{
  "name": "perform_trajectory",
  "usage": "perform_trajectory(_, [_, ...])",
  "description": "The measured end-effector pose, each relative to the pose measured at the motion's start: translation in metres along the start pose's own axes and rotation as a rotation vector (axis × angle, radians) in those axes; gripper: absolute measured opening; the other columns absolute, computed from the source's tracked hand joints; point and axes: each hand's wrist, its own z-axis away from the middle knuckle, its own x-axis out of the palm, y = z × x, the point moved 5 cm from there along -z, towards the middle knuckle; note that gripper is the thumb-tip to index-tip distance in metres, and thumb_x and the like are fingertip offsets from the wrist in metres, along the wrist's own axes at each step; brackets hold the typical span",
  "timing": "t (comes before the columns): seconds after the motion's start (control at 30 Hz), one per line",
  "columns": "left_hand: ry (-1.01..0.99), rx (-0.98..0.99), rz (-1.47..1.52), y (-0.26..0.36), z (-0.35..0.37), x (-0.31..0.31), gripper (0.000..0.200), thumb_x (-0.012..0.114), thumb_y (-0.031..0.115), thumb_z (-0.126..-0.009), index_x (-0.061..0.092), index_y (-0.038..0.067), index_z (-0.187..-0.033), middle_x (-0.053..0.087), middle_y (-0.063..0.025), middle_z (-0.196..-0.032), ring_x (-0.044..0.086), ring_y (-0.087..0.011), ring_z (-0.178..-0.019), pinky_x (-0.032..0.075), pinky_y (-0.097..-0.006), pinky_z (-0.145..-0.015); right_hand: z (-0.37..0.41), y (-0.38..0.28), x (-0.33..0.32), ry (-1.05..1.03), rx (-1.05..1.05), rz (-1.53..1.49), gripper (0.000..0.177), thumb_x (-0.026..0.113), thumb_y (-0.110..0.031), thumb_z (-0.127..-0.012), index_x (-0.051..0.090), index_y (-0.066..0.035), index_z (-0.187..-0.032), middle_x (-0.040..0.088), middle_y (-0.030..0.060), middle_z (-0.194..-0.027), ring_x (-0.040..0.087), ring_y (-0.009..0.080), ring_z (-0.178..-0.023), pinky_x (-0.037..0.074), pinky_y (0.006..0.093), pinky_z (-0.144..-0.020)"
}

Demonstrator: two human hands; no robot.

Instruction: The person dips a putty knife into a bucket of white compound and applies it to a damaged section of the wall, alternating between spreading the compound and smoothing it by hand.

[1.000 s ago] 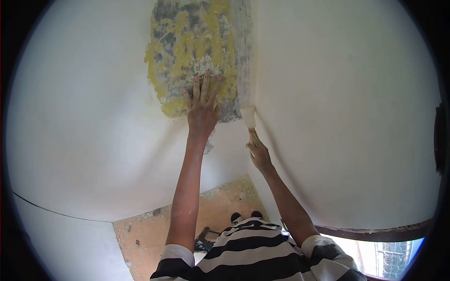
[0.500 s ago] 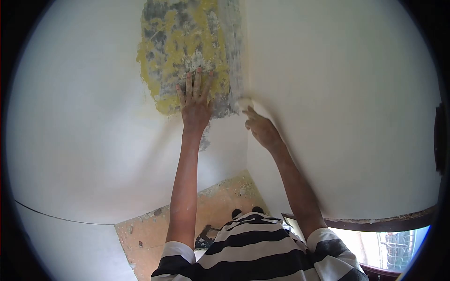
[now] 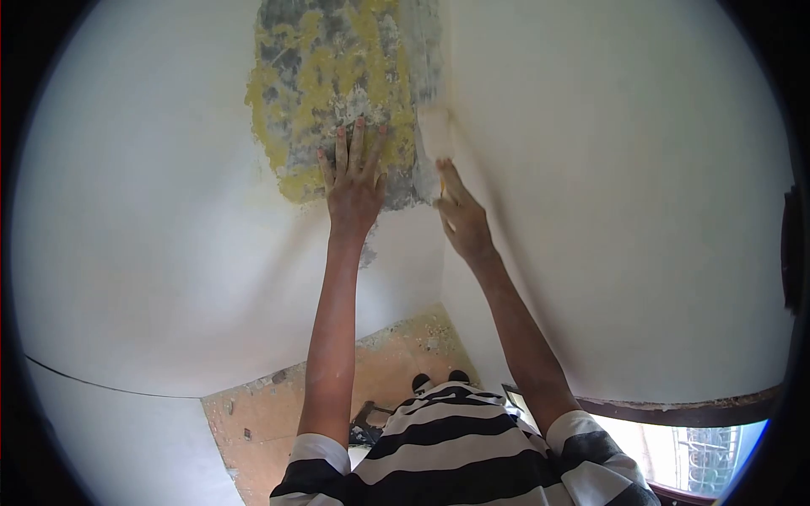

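My left hand (image 3: 354,181) lies flat with its fingers spread on the lower part of a rough yellow and grey patch (image 3: 316,84) on the wall. To its right, my right hand (image 3: 461,207) is closed round the handle of a pale, flat-bladed scraper (image 3: 435,133). The scraper's blade points up and rests at or very near the grey strip beside the wall corner; motion blurs it a little. Most of the handle is hidden by my fingers, with a bit of orange showing.
White walls (image 3: 582,185) meet in a corner just right of the patch. Below are an orange-brown floor (image 3: 278,422) with scattered debris, a dark object (image 3: 369,422) by my striped shirt, and a window (image 3: 709,455) with a grille at the lower right.
My right hand has moved up along the corner, and the scraper blade now sits higher and shows more fully. My left hand has stayed in nearly the same place.
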Motion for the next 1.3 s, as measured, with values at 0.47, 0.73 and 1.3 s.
perform_trajectory(0.47, [-0.005,0.008,0.024,0.001,0.0,0.003,0.089,0.074,0.03,-0.091,0.023,0.036,-0.164,0.014,-0.0065,-0.173,0.013,-0.0359,-0.158,0.013,-0.0655,-0.125,0.127,0.04,0.035,-0.608,0.205,-0.045,0.019,0.064,0.015,-0.08,0.056,-0.002,-0.085,0.044,0.0202,-0.157,0.038,0.0343,-0.148,0.049,0.0413,-0.113])
perform_trajectory(0.73, [0.0,0.012,0.005,0.001,0.0,0.0,0.089,0.073,0.033,-0.092,0.021,0.037,-0.164,0.013,-0.0063,-0.173,0.012,-0.0353,-0.158,0.011,-0.0647,-0.125,-0.044,-0.009,-0.045,-0.282,-0.075,-0.048,0.013,0.063,0.011,-0.082,0.06,-0.001,-0.084,0.058,0.0172,-0.145,0.049,0.0354,-0.141,0.059,0.039,-0.097])
perform_trajectory(1.3, [-0.017,-0.012,0.052,0.002,0.004,0.0,0.089,0.072,0.031,-0.092,0.021,0.031,-0.165,0.016,-0.0047,-0.172,0.016,-0.0342,-0.158,0.012,-0.0635,-0.125,-0.029,-0.002,-0.004,0.023,-0.07,0.02,0.012,0.063,0.011,-0.083,0.056,0.002,-0.079,0.041,0.0255,-0.157,0.041,0.0397,-0.146,0.047,0.0396,-0.114])
